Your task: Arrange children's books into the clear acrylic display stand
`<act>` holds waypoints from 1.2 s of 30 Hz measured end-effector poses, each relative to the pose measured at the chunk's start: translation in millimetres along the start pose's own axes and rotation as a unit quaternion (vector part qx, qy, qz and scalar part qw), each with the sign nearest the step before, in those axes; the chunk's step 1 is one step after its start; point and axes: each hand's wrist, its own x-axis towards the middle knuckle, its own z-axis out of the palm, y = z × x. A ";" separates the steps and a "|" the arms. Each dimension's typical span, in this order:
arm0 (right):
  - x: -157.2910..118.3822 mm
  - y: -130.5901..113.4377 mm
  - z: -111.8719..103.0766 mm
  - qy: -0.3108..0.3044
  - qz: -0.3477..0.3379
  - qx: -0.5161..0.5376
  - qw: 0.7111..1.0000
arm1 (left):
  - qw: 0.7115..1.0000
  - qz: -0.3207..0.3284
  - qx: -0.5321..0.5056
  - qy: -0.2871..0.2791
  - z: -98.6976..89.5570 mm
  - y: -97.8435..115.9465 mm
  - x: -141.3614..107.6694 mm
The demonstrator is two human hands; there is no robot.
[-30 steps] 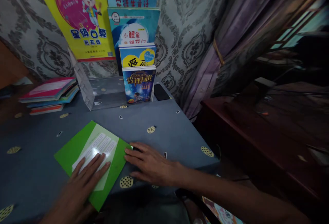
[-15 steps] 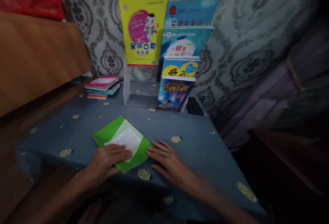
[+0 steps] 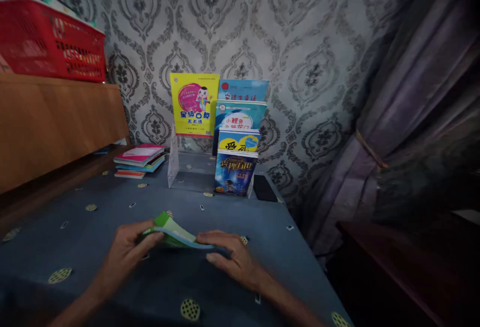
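Observation:
A thin green book (image 3: pixel 176 232) is raised off the table near its front, its near edge towards me and slightly bent. My left hand (image 3: pixel 129 247) pinches its left end between thumb and fingers. At the right end my right hand (image 3: pixel 234 259) has its fingers over the top and its thumb below, gripping it. Beyond stands a clear acrylic rack (image 3: pixel 193 179) with a yellow book (image 3: pixel 195 104) at its left and several books in tiers at its right, a dark blue book (image 3: pixel 234 174) in front.
A stack of books (image 3: pixel 138 159) lies at the table's back left. The black flat object (image 3: pixel 264 188) is right of the rack. On the wooden cabinet (image 3: pixel 62 122) sits a red basket (image 3: pixel 52 39). A purple curtain (image 3: pixel 341 167) hangs at the right.
The green book has come up off the table and tilted edge-on. Both hands have gone from resting on it to gripping its ends. The view has tipped upward.

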 end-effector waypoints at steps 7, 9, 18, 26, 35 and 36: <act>39.6 14.3 0.9 0.116 0.063 0.175 0.976 | 0.966 -0.126 -0.187 0.129 -2.3 20.9 51.0; 52.1 24.4 1.5 0.103 0.061 0.210 0.970 | 0.924 -0.124 -0.310 0.187 4.3 18.2 71.1; 58.6 54.5 -0.9 0.169 0.099 0.203 0.959 | 0.836 -0.173 -0.508 0.115 35.5 -25.9 124.3; 39.8 67.4 7.5 0.160 0.149 0.178 0.959 | 0.840 -0.283 -0.458 -0.073 67.3 -84.7 81.7; 33.2 68.4 10.0 0.158 0.150 0.095 0.971 | 0.834 -0.314 -0.441 -0.111 75.4 -91.6 75.5; 32.7 67.8 10.3 0.161 0.150 0.083 0.972 | 0.833 -0.318 -0.440 -0.109 75.6 -91.3 75.6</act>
